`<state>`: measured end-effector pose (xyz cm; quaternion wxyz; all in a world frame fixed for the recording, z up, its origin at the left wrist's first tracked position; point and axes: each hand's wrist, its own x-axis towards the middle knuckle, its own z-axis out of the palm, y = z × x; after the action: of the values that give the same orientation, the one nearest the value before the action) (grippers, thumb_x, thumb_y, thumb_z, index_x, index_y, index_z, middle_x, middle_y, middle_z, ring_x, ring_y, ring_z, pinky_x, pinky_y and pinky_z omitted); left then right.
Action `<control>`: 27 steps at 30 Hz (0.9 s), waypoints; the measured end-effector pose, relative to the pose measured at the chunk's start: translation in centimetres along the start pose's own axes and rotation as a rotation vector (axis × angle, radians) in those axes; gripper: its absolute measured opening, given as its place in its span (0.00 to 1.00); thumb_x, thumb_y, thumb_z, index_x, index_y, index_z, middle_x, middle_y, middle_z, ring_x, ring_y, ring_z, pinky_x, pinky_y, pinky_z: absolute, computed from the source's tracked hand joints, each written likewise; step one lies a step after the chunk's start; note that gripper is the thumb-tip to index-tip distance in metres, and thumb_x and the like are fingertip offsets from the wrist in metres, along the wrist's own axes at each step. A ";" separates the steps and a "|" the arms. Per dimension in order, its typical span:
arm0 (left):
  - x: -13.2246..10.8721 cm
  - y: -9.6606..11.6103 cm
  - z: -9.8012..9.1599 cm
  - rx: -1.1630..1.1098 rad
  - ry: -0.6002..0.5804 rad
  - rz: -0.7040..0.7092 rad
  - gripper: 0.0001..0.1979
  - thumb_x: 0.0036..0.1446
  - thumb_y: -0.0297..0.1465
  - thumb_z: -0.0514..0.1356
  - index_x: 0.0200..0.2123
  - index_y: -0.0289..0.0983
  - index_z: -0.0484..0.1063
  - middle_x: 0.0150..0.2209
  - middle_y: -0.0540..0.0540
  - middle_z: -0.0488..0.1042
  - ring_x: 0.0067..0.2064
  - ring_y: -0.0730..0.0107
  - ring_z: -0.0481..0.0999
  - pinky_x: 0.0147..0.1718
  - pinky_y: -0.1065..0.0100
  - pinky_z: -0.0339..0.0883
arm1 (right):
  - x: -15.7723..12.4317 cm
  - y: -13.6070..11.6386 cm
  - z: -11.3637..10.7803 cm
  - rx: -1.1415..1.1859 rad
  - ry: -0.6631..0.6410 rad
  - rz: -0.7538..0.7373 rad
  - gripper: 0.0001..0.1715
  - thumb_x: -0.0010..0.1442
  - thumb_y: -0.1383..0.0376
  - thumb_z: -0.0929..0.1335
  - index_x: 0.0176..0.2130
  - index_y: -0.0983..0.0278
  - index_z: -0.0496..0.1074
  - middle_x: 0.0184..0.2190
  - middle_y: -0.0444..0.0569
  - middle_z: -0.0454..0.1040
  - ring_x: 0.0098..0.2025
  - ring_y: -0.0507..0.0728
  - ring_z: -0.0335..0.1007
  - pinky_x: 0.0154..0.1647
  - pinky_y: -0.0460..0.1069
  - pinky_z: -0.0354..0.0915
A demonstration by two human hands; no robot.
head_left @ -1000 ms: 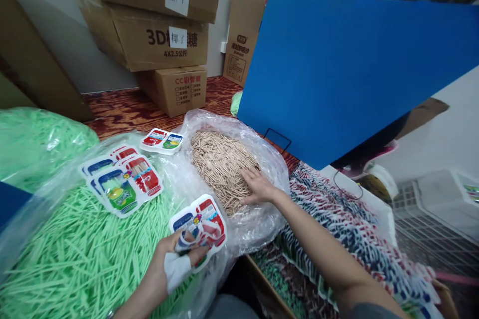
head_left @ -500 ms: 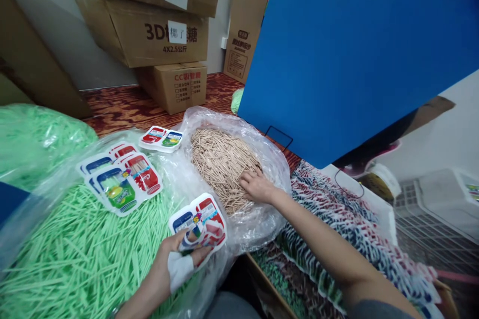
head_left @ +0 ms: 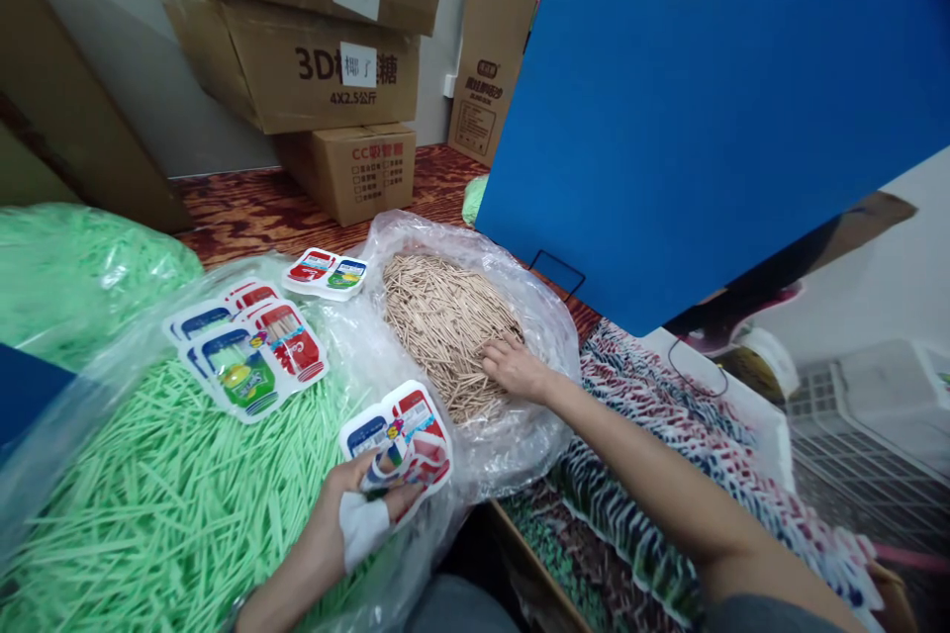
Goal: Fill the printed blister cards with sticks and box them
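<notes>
My left hand point(head_left: 352, 504), with a white wrap at the base of its fingers, is closed on a white-edged twin packet point(head_left: 423, 410) with blue and red printed panels. My right hand point(head_left: 518, 371) lies on the brown sticks point(head_left: 445, 321), its fingers apart and their tips among them; anything under the fingers is hidden. A clear plastic bag point(head_left: 545, 312) surrounds the sticks. On the bag of green sticks point(head_left: 193, 495), to the left, rests a fanned stack of similar packets point(head_left: 237, 371). Another packet point(head_left: 327, 274) lies farther back, between the bags.
Cardboard boxes point(head_left: 341, 99) are stacked at the back on a red-brown wood-patterned surface point(head_left: 244, 208). A large blue board point(head_left: 690, 138) leans at the right. Below it are many striped red, white and blue pieces point(head_left: 668, 415) and a white crate point(head_left: 861, 415).
The whole view has shifted slightly, moving the scene a little to the right. Both hands stay nearly in place, the left on the packet, the right in the brown sticks.
</notes>
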<state>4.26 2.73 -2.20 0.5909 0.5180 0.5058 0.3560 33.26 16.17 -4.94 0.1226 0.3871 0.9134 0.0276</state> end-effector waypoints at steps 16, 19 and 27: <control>-0.3 -0.3 -0.4 -0.049 -0.024 0.003 0.14 0.47 0.33 0.65 0.36 0.31 0.78 0.31 0.41 0.80 0.31 0.60 0.78 0.35 0.62 0.73 | 0.8 0.0 -2.7 0.373 -0.070 0.171 0.08 0.56 0.73 0.62 0.33 0.67 0.70 0.35 0.54 0.76 0.38 0.57 0.72 0.41 0.48 0.64; -0.3 -0.2 -0.6 -0.039 -0.009 -0.004 0.14 0.46 0.34 0.66 0.36 0.31 0.78 0.32 0.40 0.81 0.31 0.60 0.79 0.34 0.62 0.74 | 1.1 0.0 -2.6 0.450 -0.084 0.232 0.07 0.50 0.76 0.65 0.26 0.67 0.70 0.30 0.56 0.76 0.37 0.60 0.74 0.41 0.50 0.64; 1.2 1.6 -0.9 -0.073 0.079 0.052 0.15 0.44 0.37 0.67 0.35 0.34 0.79 0.33 0.43 0.82 0.35 0.57 0.80 0.37 0.62 0.74 | -0.6 1.5 -4.8 0.964 0.054 0.356 0.13 0.64 0.59 0.57 0.35 0.63 0.64 0.24 0.46 0.71 0.24 0.52 0.69 0.29 0.48 0.67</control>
<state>3.83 4.41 -0.89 0.5795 0.4948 0.5017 0.4094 33.50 17.00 0.04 -0.1003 0.5484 0.7450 -0.3662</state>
